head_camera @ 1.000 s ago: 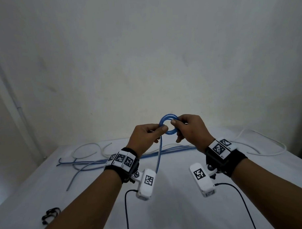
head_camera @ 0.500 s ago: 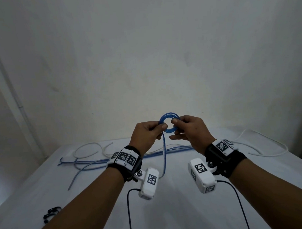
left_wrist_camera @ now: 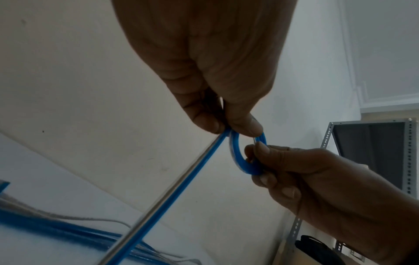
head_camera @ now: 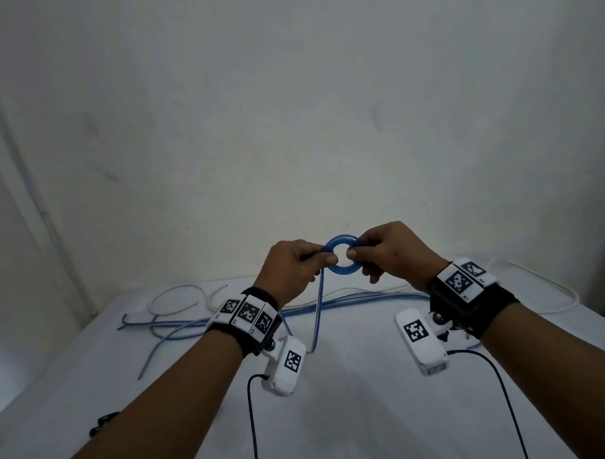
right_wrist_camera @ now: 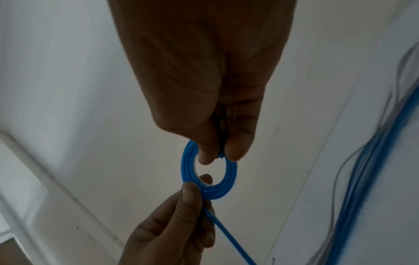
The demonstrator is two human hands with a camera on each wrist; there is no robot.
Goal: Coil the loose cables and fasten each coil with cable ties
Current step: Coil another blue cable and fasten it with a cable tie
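A small, tight coil of blue cable (head_camera: pixel 344 278) is held up in the air above the table, between both hands. My left hand (head_camera: pixel 324 259) pinches its left side with thumb and forefinger. My right hand (head_camera: pixel 355 253) pinches the right side. The loose blue tail (head_camera: pixel 317 314) hangs from the left pinch down to the table. In the left wrist view the coil (left_wrist_camera: pixel 235 157) shows edge-on below my left hand (left_wrist_camera: pixel 229 128), with the tail (left_wrist_camera: pixel 181 188) slanting down. In the right wrist view the coil (right_wrist_camera: pixel 230 177) is a flat ring under my right hand (right_wrist_camera: pixel 221 156).
A white table (head_camera: pixel 335 417) stands against a plain wall. Several loose blue cables (head_camera: pixel 365 300) lie across its far side, with white cables at the far left (head_camera: pixel 173 299) and far right (head_camera: pixel 553 285). Black ties (head_camera: pixel 102 423) lie near the front left edge.
Both hands stayed at the coil. My right thumb shifted its pinch on the ring's right side, and the hanging tail swung slightly right, then back.
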